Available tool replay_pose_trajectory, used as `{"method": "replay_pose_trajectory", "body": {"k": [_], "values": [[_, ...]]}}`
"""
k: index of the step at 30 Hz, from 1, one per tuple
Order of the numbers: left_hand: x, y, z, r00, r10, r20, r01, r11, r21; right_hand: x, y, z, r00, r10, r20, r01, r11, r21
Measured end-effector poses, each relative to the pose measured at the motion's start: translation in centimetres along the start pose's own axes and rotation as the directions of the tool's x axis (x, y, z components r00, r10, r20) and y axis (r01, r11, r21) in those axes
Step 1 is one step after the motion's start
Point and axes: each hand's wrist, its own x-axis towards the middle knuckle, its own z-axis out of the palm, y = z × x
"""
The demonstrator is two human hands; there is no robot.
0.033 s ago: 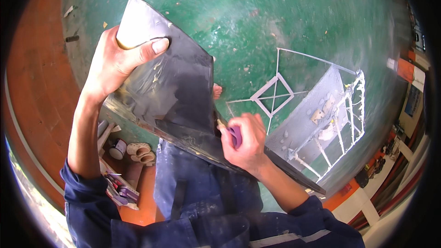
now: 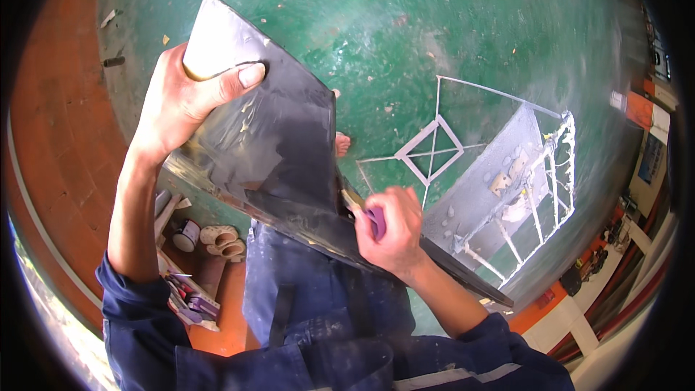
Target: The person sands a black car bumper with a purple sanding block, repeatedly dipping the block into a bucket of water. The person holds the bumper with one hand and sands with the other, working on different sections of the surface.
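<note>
A large dark grey, angular panel (image 2: 279, 130) with smeared, scuffed patches spans the space in front of me, tilted, its narrow end pointing up and left. My left hand (image 2: 177, 105) grips that upper end by its edge, thumb lying on the face. Near the panel's inner corner, my right hand (image 2: 394, 235) is closed around a small purple piece (image 2: 377, 223) with a tan edge, which looks like folded sandpaper. The tan edge meets the panel beside the crease. My right fingers partly hide the piece.
At right, a spattered white rack (image 2: 539, 195) stands by a grey board (image 2: 478, 181) on the green floor (image 2: 376, 43). A taped diamond shape (image 2: 457, 137) lies near it. Lower left are a tool tray (image 2: 195, 300), a can (image 2: 186, 235) and beige clogs (image 2: 224, 241).
My right hand, with the purple piece, has shifted slightly right along the panel, showing more of the tan edge. My left hand and the panel have barely moved.
</note>
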Motion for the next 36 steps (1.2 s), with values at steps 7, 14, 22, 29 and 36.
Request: {"method": "replay_pose_trajectory", "body": {"k": [7,14,22,29,36], "values": [[0.0,-0.6,0.3,0.998,0.067,-0.02,-0.066,0.997,0.041,-0.3,0.6,-1.1,0.996,0.037,0.081,-0.04,0.999,0.03],[-0.1,-1.5,-0.1,0.995,0.094,-0.015,-0.094,0.995,0.03,-1.9,1.7,-2.3,0.983,0.142,0.112,-0.149,0.988,0.05],[-0.5,-1.9,-1.0,0.996,0.068,-0.056,-0.067,0.997,0.022,0.6,0.8,-1.7,0.986,0.131,0.099,-0.143,0.982,0.12],[-0.5,-2.7,-1.4,0.999,0.033,-0.04,-0.03,0.997,0.072,-0.8,1.7,-1.4,0.984,0.156,0.087,-0.168,0.973,0.158],[-0.8,-4.3,-2.8,0.998,0.045,-0.034,-0.038,0.983,0.177,-2.9,2.4,-3.8,0.963,0.221,0.154,-0.24,0.964,0.117]]}}
